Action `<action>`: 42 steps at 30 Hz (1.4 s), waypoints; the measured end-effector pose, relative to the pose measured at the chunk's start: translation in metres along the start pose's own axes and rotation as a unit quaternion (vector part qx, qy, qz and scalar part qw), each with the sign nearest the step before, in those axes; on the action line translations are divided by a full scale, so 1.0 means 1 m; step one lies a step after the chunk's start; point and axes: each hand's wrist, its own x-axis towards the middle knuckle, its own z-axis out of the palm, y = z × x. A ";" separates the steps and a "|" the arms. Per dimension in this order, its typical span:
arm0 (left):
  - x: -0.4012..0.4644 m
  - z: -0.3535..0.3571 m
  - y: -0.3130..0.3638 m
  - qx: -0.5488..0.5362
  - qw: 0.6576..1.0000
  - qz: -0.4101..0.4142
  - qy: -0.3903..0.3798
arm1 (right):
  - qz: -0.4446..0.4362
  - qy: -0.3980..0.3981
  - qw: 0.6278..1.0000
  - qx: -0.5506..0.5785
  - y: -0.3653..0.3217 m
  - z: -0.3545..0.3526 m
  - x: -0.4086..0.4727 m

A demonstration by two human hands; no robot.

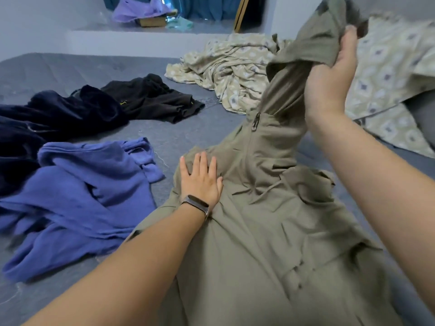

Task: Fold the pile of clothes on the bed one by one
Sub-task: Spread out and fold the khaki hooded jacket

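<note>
A bed (183,135) with a grey-blue sheet is being shown in a room with pale walls, and a ledge (131,34) is running behind it. The olive garment (254,220) is being spread over the near part of the bed, and its upper part is being lifted into the air.

The left hand (200,180) is being laid flat on the olive cloth, with the fingers (203,161) straight and slightly spread, so nothing is being gripped by them. A dark band (196,203) is being worn on this wrist. The right hand (329,74) is being held high, and a bunched fold of the same garment is being gripped by its curled fingers and thumb. A zip pull (255,121) is hanging below the right fingers.

To the left of the left fingers, a blue garment (77,196) is lying crumpled. Beyond those fingertips, a dark navy garment (54,116) and a black garment (153,100) are lying side by side. A patterned cream cloth (230,74) is lying between and behind the two hands. On the ledge, a purple cloth (138,9) is lying over a box.
</note>
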 end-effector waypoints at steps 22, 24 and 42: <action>-0.111 -0.113 0.010 -0.570 0.790 -0.201 0.102 | -0.085 -0.474 0.816 -0.319 -0.035 -0.157 -0.186; -0.133 -0.109 -0.002 -0.549 0.793 -0.262 0.027 | -0.048 -0.487 0.809 -0.324 -0.045 -0.169 -0.187; -0.079 -0.038 -0.008 -0.096 0.976 -0.017 -0.197 | 0.166 -0.395 0.689 -0.585 0.055 -0.117 -0.191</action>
